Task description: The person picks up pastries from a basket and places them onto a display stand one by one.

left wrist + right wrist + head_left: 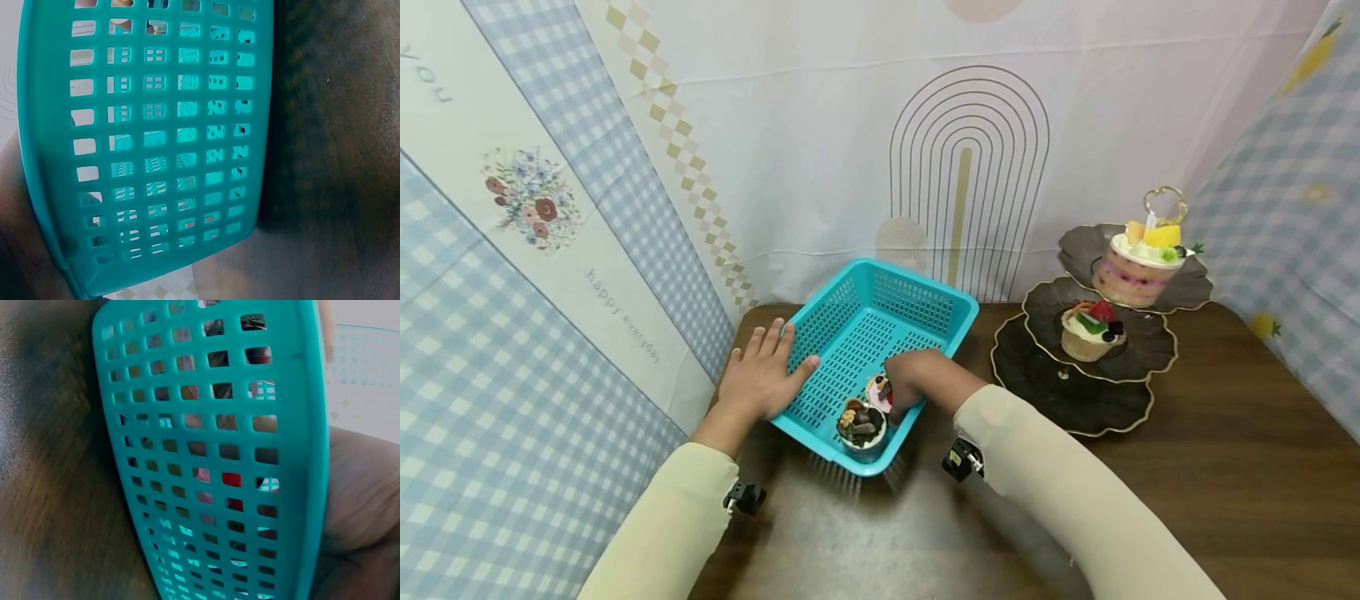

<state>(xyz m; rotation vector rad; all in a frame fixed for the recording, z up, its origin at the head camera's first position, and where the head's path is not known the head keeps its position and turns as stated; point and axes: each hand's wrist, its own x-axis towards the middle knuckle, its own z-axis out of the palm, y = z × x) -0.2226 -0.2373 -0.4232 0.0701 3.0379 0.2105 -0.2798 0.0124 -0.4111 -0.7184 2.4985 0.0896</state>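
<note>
In the head view, the right hand (pixel 912 377) dips over the right side of a turquoise basket (pixel 964 310), and the pink-topped cupcake (pixel 877 395) lies just left of its fingers, low in the near part of the basket. The fingers are mostly hidden under the hand, so I cannot tell whether they grasp it. The left hand (pixel 760 375) is well apart from that cupcake, its fingers spread and released over the basket's left rim; the right is clearly the nearer. The cupcake's topping faces up; it looks short and round, with no marked long axis, though too much is covered to judge any tilt. Just nearer the person sits a chocolate-topped cupcake (pixel 862 425), also topping upward. The basket's own long axis slants from near left to far right across the counter (pixel 850 550). The left wrist view shows the perforated basket wall, with part of the left hand at the rim. In the right wrist view, the right hand reaches past the rim, and red and pink patches show through the holes; its fingertips are out of sight.
</note>
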